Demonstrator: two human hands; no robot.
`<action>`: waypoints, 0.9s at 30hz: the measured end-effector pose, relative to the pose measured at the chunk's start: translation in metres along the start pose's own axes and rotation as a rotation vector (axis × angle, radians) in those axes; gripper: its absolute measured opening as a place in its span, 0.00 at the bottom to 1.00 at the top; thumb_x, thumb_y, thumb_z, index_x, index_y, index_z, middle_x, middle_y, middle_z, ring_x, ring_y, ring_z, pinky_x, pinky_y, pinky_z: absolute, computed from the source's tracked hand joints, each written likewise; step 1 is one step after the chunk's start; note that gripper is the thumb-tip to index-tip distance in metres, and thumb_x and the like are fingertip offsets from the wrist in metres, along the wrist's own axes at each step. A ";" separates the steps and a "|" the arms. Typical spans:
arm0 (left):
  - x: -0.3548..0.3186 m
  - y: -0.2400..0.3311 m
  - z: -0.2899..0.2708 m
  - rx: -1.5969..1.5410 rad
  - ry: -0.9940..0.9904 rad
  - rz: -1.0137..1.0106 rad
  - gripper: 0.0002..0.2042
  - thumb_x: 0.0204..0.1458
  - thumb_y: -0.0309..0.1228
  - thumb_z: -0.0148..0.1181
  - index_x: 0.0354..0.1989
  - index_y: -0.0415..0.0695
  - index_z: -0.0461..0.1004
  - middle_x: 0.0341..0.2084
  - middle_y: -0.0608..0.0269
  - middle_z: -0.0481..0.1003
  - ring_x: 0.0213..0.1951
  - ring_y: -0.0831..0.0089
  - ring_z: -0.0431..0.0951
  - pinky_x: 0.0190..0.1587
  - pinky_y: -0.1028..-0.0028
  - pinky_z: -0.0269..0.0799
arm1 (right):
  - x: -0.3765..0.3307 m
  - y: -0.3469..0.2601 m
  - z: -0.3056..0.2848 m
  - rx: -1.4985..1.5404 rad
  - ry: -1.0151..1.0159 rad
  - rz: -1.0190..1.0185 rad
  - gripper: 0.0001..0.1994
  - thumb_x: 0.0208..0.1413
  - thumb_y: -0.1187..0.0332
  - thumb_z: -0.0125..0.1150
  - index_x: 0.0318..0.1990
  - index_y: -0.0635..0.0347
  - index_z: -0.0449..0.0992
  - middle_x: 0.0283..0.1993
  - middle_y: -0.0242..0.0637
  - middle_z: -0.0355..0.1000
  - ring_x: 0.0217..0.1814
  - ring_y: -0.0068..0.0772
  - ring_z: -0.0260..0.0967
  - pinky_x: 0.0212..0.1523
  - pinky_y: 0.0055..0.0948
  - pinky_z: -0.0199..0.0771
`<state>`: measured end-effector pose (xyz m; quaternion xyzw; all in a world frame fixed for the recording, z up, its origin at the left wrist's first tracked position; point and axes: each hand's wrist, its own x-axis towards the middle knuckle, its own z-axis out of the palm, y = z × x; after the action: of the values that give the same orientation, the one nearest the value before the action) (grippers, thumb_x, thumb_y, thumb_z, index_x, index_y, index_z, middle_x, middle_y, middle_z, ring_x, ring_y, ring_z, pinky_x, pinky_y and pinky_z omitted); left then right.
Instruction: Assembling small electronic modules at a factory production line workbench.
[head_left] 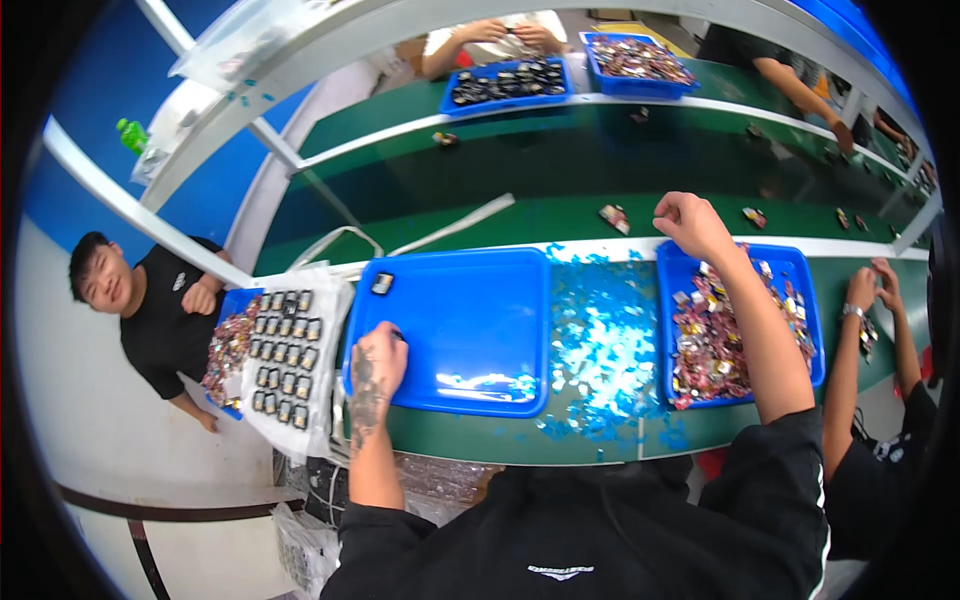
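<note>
My left hand (378, 362) is closed at the left side of a shallow blue tray (470, 330), with a small black part (397, 336) showing at its fingertips. Another small black part with a pale face (382, 284) lies in that tray's upper left corner. My right hand (692, 225) is raised past the far edge of a second blue tray (815, 330), its fingers curled together; whatever they hold, if anything, is hidden. Pink and silver wrapped pieces (710, 340) fill this second tray. Just left of the right hand, a small reddish piece (615, 218) lies on the green belt.
Blue film scraps (605, 340) cover the bench between the trays. Left, a white sheet (325, 385) carries rows of black parts (287, 352). A white frame rail (600, 249) borders the belt. Co-workers sit at left, right and across, with filled blue trays (505, 85) on the far side.
</note>
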<state>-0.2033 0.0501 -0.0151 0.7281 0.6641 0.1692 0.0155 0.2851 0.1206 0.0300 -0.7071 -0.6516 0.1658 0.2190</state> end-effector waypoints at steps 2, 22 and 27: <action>0.006 0.022 -0.003 -0.500 -0.104 -0.148 0.06 0.57 0.24 0.51 0.38 0.38 0.74 0.28 0.53 0.78 0.27 0.66 0.80 0.30 0.70 0.76 | -0.027 0.006 -0.018 0.061 -0.047 -0.142 0.07 0.46 0.71 0.62 0.31 0.64 0.78 0.26 0.42 0.76 0.31 0.41 0.76 0.36 0.35 0.75; 0.008 0.197 0.042 -1.407 -0.725 0.027 0.13 0.59 0.28 0.51 0.52 0.41 0.70 0.38 0.60 0.72 0.35 0.76 0.74 0.33 0.81 0.70 | -0.137 -0.006 0.001 0.754 0.161 -0.041 0.05 0.48 0.78 0.65 0.33 0.66 0.75 0.31 0.31 0.74 0.33 0.16 0.70 0.33 0.18 0.69; -0.005 0.207 0.045 -1.256 -0.610 0.321 0.12 0.46 0.27 0.67 0.41 0.44 0.79 0.40 0.66 0.67 0.31 0.84 0.66 0.32 0.84 0.63 | -0.155 -0.054 0.045 1.164 -0.048 -0.121 0.06 0.50 0.79 0.65 0.35 0.67 0.76 0.33 0.34 0.75 0.33 0.19 0.72 0.36 0.18 0.73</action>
<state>0.0074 0.0305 -0.0078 0.6851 0.2920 0.3086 0.5917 0.2012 -0.0263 0.0123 -0.4278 -0.4974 0.4996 0.5656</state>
